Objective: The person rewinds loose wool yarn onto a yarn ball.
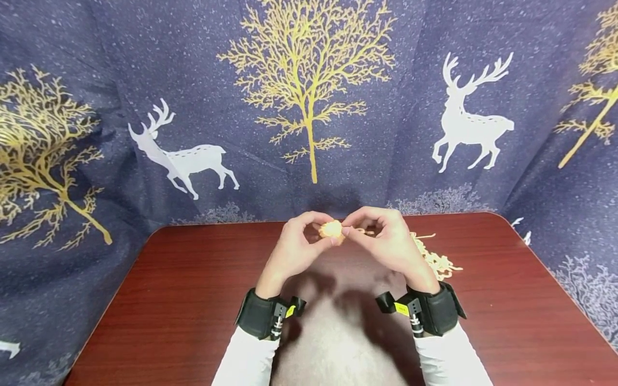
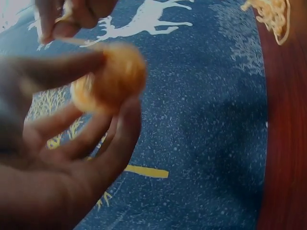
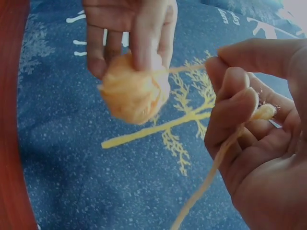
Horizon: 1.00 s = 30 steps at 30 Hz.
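My left hand point(image 1: 295, 247) holds a small ball of yellow-orange yarn point(image 3: 129, 88) between thumb and fingers, above the table. Close on its right, my right hand point(image 1: 386, 238) pinches a yarn strand point(image 3: 184, 69) that runs taut to the ball. Below the pinch, in the right wrist view, more of the strand passes through the curled fingers and hangs down as a tail point(image 3: 201, 189). The left wrist view shows the ball point(image 2: 117, 76) blurred, gripped by the left thumb and fingers, with the right hand point(image 2: 79, 14) at the upper left.
A loose heap of the same yarn point(image 1: 436, 262) lies on the red-brown table point(image 1: 203, 289), right of and partly behind the right forearm. A dark blue cloth point(image 1: 270, 177) with printed deer and trees hangs along the table's far edge. Each wrist wears a black strap with a camera point(image 1: 260, 313).
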Available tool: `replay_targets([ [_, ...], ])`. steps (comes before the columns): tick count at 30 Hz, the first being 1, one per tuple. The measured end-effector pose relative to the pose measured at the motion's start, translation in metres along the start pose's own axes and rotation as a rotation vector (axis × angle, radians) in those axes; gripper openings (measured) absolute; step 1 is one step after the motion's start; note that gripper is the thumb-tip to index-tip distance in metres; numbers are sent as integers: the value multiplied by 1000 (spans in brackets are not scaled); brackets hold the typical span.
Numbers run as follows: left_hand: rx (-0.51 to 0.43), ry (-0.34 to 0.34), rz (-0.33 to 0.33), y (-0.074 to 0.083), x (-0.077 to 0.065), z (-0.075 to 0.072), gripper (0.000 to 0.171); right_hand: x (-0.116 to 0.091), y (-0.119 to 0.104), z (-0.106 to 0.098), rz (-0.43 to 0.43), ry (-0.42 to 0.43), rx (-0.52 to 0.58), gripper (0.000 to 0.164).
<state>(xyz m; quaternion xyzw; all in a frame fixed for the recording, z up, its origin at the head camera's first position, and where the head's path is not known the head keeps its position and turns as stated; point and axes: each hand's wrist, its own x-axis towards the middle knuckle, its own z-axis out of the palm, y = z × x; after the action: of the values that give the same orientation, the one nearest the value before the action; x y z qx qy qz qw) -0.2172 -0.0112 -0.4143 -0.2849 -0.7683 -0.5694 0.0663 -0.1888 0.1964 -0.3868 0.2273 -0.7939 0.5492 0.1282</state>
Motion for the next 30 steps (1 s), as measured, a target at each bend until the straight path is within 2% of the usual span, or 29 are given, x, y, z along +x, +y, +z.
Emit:
replay_targets([
  [3, -53, -157, -6, 1, 0, -2, 31, 0, 3, -4, -12, 43, 60, 9],
  [7, -147, -309, 12, 3, -2, -5, 32, -1, 6, -8, -5, 84, 132, 9],
  [11, -277, -401, 57, 8, -4, -7, 34, -1, 7, -9, 13, 91, 156, 10],
  [14, -379, -418, 89, 10, -5, -8, 36, -1, 9, -9, 31, 80, 168, 10],
  [17, -475, -379, 121, 12, -5, -8, 37, 0, 11, -8, 47, 57, 183, 10],
  [20, -567, -293, 158, 13, -4, -8, 38, 1, 13, -6, 38, 30, 176, 9],
  [24, -668, -131, 182, 14, -3, -7, 36, 3, 15, -1, 16, 7, 143, 9],
  [30, -771, 156, 148, 18, 1, -4, 40, 4, 10, 9, 32, -14, 53, 8],
])
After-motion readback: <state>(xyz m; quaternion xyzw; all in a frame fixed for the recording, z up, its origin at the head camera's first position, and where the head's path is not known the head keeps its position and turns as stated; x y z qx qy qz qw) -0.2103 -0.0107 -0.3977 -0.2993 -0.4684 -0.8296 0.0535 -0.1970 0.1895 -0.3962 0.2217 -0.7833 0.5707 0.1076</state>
